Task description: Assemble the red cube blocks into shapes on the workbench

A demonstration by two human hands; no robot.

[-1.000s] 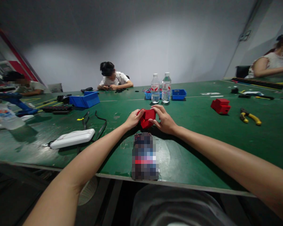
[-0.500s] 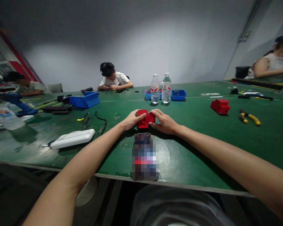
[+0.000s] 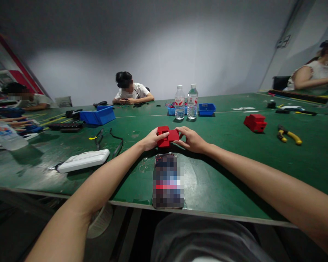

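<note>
Both hands are on a red blocky part (image 3: 163,142) above the green table, past the top of a phone. My left hand (image 3: 152,139) grips its left side, the thumb lying across the front. At the right, a squarish red piece (image 3: 174,135) juts out, and my right hand (image 3: 190,139) pinches it between thumb and fingers. Whether the two red pieces are joined or only touching I cannot tell. The phone (image 3: 168,182) lies near the table edge with its screen blurred.
To the right are another red block (image 3: 255,123) and yellow-handled pliers (image 3: 289,135). Two water bottles (image 3: 192,103) stand ahead by small blue bins (image 3: 207,110). A white device (image 3: 83,161), black cables (image 3: 117,142) and a blue bin (image 3: 97,115) are left. Several people sit around the table.
The red part has shifted slightly left in my left hand. My right fingers have opened a little along the right piece, showing more of it. Another person's hand has appeared at far left.
</note>
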